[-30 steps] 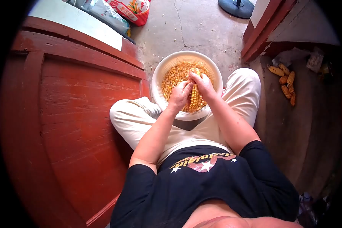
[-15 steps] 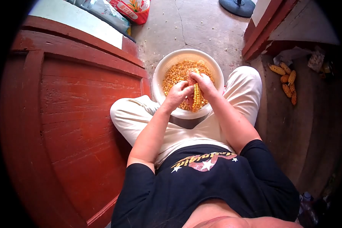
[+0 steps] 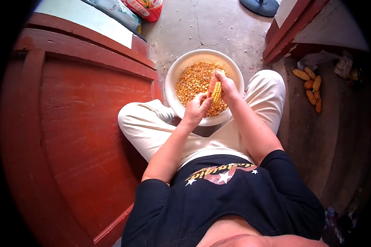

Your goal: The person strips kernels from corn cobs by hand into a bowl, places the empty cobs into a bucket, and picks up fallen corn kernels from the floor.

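Note:
A partly stripped corn cob (image 3: pixel 215 91) is held over a white basket (image 3: pixel 172 91) of loose yellow kernels (image 3: pixel 191 80). Its left side shows bare reddish core, and its right side still carries rows of yellow kernels. My right hand (image 3: pixel 228 86) grips the cob's upper end. At the lower end, my left hand (image 3: pixel 198 109) has its fingers closed on the cob. The basket stands on the floor between my bent knees.
Several whole corn cobs (image 3: pixel 309 84) lie on the floor at the right, near a plastic bag (image 3: pixel 317 59). A red door (image 3: pixel 95 123) is on the left. Farther ahead are a red package (image 3: pixel 146 9) and a dark round base (image 3: pixel 260 5). Kernels dot the concrete floor (image 3: pixel 177 31).
My hands have moved apart along the cob, the left one lower. The cob now leans to the right at its top, and more of its bare core shows.

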`<state>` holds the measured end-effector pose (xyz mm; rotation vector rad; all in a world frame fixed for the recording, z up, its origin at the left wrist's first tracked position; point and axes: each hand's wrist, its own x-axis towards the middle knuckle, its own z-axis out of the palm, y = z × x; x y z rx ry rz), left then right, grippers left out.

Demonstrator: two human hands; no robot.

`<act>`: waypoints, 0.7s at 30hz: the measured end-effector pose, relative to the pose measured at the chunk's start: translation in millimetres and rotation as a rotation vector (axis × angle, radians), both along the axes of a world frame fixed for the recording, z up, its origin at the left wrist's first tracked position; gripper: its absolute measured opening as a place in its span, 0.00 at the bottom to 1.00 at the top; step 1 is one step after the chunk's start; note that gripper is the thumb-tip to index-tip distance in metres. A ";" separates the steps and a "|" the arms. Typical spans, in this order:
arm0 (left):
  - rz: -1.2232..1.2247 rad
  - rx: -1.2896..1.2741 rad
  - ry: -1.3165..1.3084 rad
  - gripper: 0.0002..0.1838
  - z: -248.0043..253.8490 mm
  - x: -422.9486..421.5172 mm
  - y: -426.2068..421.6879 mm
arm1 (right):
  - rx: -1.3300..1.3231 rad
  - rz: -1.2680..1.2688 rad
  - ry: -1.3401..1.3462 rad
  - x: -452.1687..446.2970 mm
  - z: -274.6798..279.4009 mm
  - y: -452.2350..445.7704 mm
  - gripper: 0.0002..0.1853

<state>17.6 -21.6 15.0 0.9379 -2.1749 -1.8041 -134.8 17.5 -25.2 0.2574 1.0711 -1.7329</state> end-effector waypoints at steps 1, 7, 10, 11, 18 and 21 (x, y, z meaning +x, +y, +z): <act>0.001 0.000 0.000 0.25 -5.2 -2.9 7.0 | -0.014 -0.029 0.005 0.8 -0.6 0.2 0.15; 0.284 -0.630 -0.054 0.14 -12.9 -14.0 30.3 | 0.086 -0.079 0.116 3.8 -19.8 -2.7 0.15; 0.306 -0.517 0.052 0.15 -24.8 -10.6 20.6 | 0.071 -0.094 0.044 2.1 -0.9 -0.9 0.16; 0.343 -0.375 0.178 0.16 -27.3 -9.1 18.1 | 0.046 -0.114 -0.028 2.8 6.1 -0.3 0.16; 0.221 0.139 0.178 0.22 -3.9 2.9 26.4 | 0.039 -0.077 -0.036 2.2 0.0 -1.0 0.16; 0.227 -0.116 0.232 0.18 -15.2 0.1 29.7 | 0.008 -0.057 -0.082 4.1 -2.4 -2.2 0.15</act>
